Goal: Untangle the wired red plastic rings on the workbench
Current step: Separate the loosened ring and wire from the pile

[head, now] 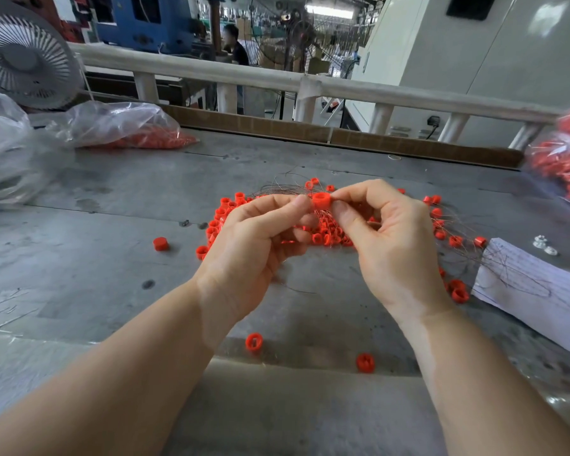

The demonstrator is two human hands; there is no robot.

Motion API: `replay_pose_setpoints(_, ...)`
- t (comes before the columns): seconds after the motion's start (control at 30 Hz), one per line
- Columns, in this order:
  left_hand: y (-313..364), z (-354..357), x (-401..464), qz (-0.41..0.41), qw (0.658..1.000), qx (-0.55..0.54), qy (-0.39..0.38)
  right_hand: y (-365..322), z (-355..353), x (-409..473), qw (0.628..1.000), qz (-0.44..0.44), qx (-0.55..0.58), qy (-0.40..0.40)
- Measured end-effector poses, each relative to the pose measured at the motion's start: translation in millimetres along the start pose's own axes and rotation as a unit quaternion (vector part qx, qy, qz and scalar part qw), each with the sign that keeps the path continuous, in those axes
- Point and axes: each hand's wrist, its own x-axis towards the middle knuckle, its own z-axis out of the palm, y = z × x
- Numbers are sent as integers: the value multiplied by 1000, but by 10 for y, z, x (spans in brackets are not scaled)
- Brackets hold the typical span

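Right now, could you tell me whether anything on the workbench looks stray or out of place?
Yes: three red rings lie apart from the tangled pile: one to its left and two near the front edge, as if rolled away.

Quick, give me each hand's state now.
Left hand: pinching the red plastic ring.
Right hand: pinching the same ring from the other side.

Ring pile [323, 236] on workbench [112, 225]
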Motion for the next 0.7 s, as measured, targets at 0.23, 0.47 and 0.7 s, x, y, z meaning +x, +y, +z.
replay_pose_setpoints(0.23,-25,-11,-20,80,996,29,-27,-10,1,-14,1000,6,-2,-3)
replay_pose_setpoints(0.47,-23,-11,-36,84,995,45,-27,-22,10,-29,1000,-27,-2,2)
replay_pose_setpoints(0.7,-24,-25,-35,77,995,46,-36,-23,14,-30,998,-48,49,13)
